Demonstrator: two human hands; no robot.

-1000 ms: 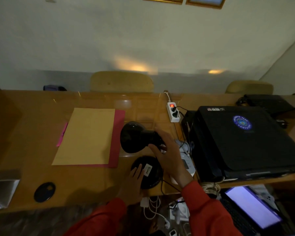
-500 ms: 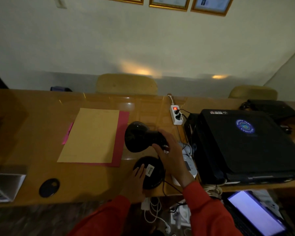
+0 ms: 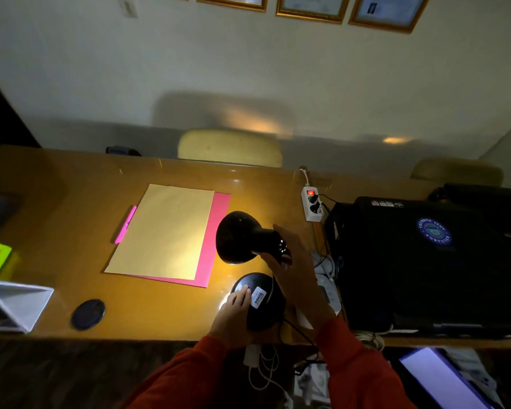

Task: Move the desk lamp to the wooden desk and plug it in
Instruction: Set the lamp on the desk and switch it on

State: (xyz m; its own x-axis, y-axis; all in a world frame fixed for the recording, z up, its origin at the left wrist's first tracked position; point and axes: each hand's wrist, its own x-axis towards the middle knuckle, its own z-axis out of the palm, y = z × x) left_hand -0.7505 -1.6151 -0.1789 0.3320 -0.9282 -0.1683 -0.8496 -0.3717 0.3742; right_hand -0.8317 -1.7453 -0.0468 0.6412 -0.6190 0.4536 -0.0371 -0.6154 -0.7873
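The black desk lamp stands on the wooden desk (image 3: 71, 208) near its front edge. Its round shade (image 3: 239, 237) points left and down and throws warm light on the desk. My right hand (image 3: 295, 267) is curled around the back of the shade, near the vent holes. My left hand (image 3: 233, 311) rests on the lamp's round black base (image 3: 266, 302), fingers on top beside a white label. The lamp's cord (image 3: 295, 329) runs off the front edge. A white power strip (image 3: 311, 203) with a red lit switch lies further back, two black plugs in it.
A yellow sheet (image 3: 163, 231) on a pink folder (image 3: 216, 231) and a pink pen (image 3: 125, 224) lie left of the lamp. A big black laptop bag (image 3: 425, 261) fills the right side. A dark round disc (image 3: 88, 314) and a white box (image 3: 15, 302) sit front left.
The lamp has come on and lights the desk and the sheet. My left hand has slid further onto the base. The camera has tilted up a little.
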